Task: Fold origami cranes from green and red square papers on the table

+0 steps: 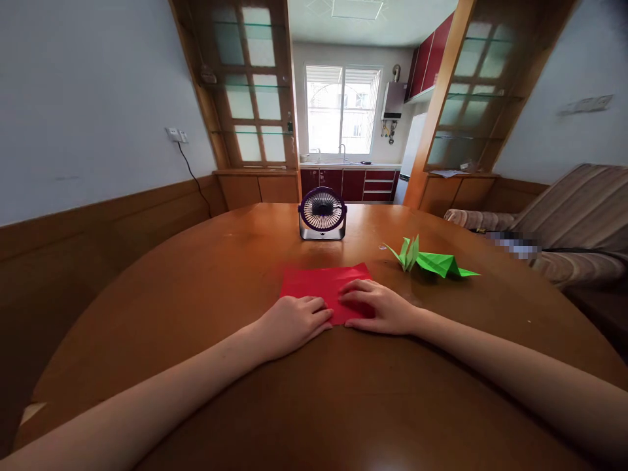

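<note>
Nearest the cam: L forearm [171, 386] & R forearm [515, 366], coming in from the lower corners & angling inward across the brown table [196, 261]. Red paper [309, 281] lies flat mid-table, in front of the fan [322, 212]; long axis looks side to side (foreshortened), far edge approx level, far R corner pointing away. L hand [300, 320] palm down over its near L part, fingers together & aimed right; can't tell if thumb pinches the sheet. R hand [383, 309] palm down on the R part, fingers bent & aimed left, thumb spread apart along the near edge, moderate gap, no grip seen. Green folded paper [436, 261] sits beyond R hand, to the right
</note>
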A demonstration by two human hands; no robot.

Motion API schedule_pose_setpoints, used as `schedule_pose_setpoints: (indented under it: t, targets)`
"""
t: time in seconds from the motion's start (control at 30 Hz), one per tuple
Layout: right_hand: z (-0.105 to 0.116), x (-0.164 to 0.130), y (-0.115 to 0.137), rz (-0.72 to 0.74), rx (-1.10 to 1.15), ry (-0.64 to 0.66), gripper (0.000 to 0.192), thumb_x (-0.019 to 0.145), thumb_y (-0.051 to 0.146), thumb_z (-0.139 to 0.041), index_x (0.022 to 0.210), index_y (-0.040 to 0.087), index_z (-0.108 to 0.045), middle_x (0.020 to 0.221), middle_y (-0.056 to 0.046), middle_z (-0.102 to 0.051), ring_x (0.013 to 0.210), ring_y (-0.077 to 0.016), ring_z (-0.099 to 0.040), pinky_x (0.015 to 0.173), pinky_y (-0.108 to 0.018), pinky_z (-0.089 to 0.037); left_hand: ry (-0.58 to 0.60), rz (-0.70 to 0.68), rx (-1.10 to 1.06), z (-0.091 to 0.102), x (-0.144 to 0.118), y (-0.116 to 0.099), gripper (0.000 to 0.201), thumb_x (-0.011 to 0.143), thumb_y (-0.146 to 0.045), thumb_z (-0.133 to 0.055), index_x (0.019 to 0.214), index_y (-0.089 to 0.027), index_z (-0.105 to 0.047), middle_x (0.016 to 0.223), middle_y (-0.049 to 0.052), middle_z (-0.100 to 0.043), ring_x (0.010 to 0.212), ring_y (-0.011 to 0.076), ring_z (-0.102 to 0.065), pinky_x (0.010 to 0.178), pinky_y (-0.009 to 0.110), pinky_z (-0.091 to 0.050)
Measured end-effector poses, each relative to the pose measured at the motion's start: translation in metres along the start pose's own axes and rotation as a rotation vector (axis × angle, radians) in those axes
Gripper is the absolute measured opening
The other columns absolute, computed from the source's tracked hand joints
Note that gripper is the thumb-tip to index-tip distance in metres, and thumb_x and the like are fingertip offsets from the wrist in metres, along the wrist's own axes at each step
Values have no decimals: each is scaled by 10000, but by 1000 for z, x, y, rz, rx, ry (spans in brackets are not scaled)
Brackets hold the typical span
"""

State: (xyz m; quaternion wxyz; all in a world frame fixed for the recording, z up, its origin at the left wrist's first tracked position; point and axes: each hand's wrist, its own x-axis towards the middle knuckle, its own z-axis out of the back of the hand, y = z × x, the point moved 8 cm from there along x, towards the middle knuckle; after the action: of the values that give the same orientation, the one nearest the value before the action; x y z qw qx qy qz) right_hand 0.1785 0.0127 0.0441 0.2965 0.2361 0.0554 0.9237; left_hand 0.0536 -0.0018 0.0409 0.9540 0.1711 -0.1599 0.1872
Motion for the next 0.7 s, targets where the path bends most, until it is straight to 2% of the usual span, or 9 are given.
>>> schedule_pose_setpoints:
  t: [0.1, 0.27, 0.37, 0.57, 0.7]
  targets:
    - [-2, 0, 9, 116, -107, 5, 317, 923, 390, -537, 1081, 146, -665, 1054, -119, -677, 952, -216, -646, 851, -364, -531, 12, 33, -19, 0, -2, 4, 365, 1010, -366, -335, 1038, -168, -640, 906, 61, -659, 773, 161, -665, 596, 232, -488]
    - [-9, 0, 16, 237, -326, 57, 306, 973, 271, -414, 1080, 139, -670, 990, -119, -707, 925, -211, -657, 804, -358, -535, 35, 101, -14, -3, -4, 15, 380, 991, -427, -374, 1013, -158, -641, 903, 68, -648, 769, 167, -659, 592, 233, -482]
    - [-9, 1, 18, 239, -329, 90, 318, 974, 263, -403, 1109, 141, -664, 1028, -119, -709, 951, -208, -657, 806, -350, -536, -4, 77, 11, -5, -4, 17, 371, 1001, -389, -361, 965, -158, -649, 874, 64, -651, 748, 164, -653, 598, 243, -478]
    - [-4, 2, 18, 189, -261, 113, 311, 967, 266, -421, 1103, 149, -675, 1054, -114, -711, 976, -204, -663, 810, -341, -538, -82, -101, 80, -6, -3, 5, 300, 1004, -212, -351, 973, -164, -646, 839, 56, -657, 761, 154, -634, 603, 240, -468]
    - [-8, 1, 16, 198, -288, 110, 294, 960, 247, -426, 1090, 153, -672, 1037, -108, -715, 958, -198, -669, 808, -327, -537, -121, -80, 55, -2, -1, 4, 296, 1005, -264, -381, 938, -170, -654, 828, 44, -663, 728, 138, -631, 589, 231, -463]
